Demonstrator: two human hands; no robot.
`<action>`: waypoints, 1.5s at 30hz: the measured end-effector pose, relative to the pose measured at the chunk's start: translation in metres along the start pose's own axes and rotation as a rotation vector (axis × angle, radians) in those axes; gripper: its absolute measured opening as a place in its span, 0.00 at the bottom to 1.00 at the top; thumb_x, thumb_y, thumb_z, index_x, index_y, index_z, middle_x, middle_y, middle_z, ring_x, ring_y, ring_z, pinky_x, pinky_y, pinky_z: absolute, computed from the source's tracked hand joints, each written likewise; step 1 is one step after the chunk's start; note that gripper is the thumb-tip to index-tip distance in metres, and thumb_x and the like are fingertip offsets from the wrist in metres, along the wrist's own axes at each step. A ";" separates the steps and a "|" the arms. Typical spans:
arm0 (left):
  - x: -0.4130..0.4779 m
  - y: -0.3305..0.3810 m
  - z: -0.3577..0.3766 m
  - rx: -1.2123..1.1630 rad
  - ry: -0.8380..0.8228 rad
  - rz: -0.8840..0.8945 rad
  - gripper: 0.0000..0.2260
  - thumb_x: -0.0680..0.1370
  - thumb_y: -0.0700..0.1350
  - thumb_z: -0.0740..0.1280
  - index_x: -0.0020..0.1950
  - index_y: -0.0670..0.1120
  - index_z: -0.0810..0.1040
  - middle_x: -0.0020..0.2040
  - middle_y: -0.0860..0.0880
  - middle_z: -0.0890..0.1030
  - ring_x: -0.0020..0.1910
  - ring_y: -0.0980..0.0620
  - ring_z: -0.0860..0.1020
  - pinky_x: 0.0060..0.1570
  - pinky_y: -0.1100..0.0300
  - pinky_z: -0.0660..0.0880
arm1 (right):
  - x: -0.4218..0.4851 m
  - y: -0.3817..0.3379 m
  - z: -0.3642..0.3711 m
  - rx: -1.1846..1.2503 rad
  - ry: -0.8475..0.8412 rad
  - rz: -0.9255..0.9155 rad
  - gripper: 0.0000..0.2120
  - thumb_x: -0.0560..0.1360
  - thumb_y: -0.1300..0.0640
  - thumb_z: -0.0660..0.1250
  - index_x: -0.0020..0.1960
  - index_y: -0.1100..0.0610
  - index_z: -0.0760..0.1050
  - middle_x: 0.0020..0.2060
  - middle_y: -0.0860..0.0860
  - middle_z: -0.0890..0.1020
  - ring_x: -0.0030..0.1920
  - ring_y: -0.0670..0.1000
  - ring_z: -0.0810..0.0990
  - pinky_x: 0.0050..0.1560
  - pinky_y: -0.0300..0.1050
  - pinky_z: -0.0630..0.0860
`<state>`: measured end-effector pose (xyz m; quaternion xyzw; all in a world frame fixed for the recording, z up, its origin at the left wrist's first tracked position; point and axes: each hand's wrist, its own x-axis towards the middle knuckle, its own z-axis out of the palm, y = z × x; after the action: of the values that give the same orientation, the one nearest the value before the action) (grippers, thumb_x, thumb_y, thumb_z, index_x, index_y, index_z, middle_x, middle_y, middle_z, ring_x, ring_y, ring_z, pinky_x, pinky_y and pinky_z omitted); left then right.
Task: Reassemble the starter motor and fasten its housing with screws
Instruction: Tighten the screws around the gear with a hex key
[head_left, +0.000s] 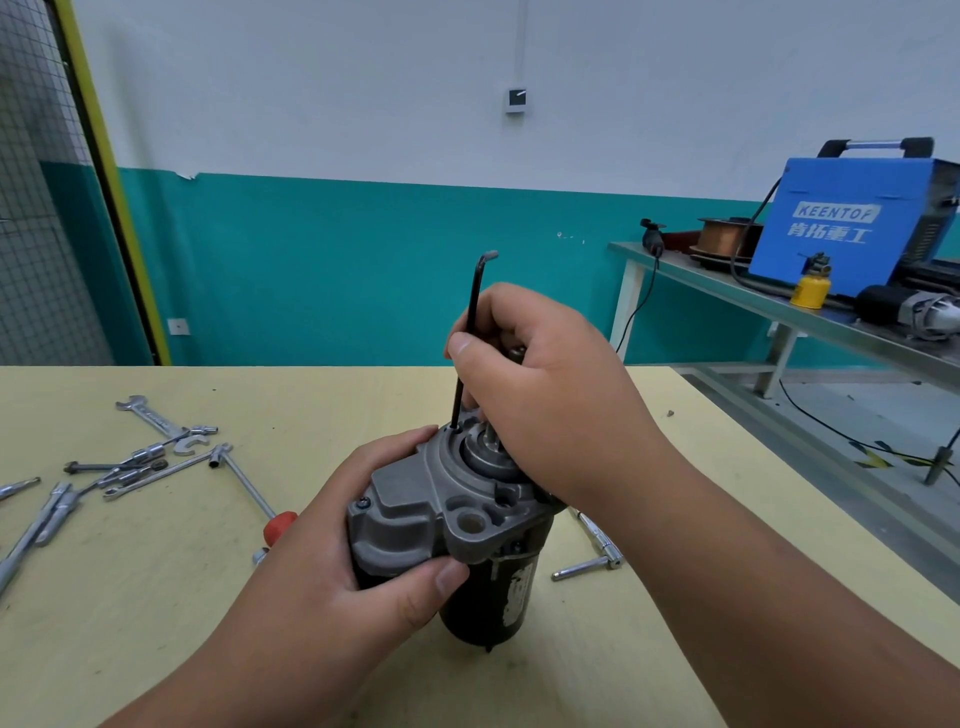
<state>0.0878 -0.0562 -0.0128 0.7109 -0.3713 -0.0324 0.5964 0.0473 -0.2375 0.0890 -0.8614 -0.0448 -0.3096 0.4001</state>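
The starter motor (447, 525) stands upright on the yellow table (156, 597), its grey cast housing on top and its black body below. My left hand (363, 561) grips the housing from the left side, thumb across its front. My right hand (535, 384) pinches a black hex key (470, 332) between thumb and fingers. The key stands nearly vertical, its lower tip in a hole on the housing's top rim. Its short bent end points up and to the right. The screw under the tip is hidden.
Wrenches, sockets and extension bars (145, 457) lie scattered on the table's left. A red-handled tool (278, 525) lies behind my left wrist, and a ratchet bar (592, 551) to the motor's right. A side bench (779, 306) holds a blue welder (857, 223).
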 end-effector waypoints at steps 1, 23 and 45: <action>0.000 0.000 0.000 0.001 0.001 -0.001 0.34 0.65 0.61 0.80 0.68 0.72 0.73 0.65 0.61 0.83 0.63 0.58 0.83 0.59 0.71 0.77 | 0.000 0.000 0.000 -0.004 0.003 -0.001 0.08 0.81 0.54 0.65 0.43 0.53 0.75 0.37 0.51 0.81 0.36 0.52 0.77 0.39 0.54 0.77; -0.001 0.003 0.001 0.026 0.027 -0.015 0.35 0.62 0.65 0.80 0.67 0.73 0.72 0.64 0.63 0.83 0.63 0.60 0.82 0.63 0.54 0.76 | -0.002 -0.002 -0.002 0.015 -0.002 0.002 0.08 0.82 0.52 0.63 0.47 0.51 0.79 0.38 0.49 0.82 0.35 0.50 0.78 0.39 0.55 0.78; -0.001 0.001 0.000 0.024 0.022 0.014 0.32 0.67 0.61 0.79 0.68 0.72 0.73 0.65 0.61 0.83 0.63 0.59 0.83 0.63 0.53 0.75 | 0.000 0.002 0.000 0.013 0.003 -0.007 0.06 0.83 0.53 0.66 0.47 0.49 0.78 0.37 0.46 0.83 0.35 0.48 0.79 0.39 0.48 0.77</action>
<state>0.0863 -0.0560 -0.0123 0.7158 -0.3701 -0.0161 0.5919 0.0477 -0.2390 0.0879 -0.8582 -0.0493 -0.3118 0.4048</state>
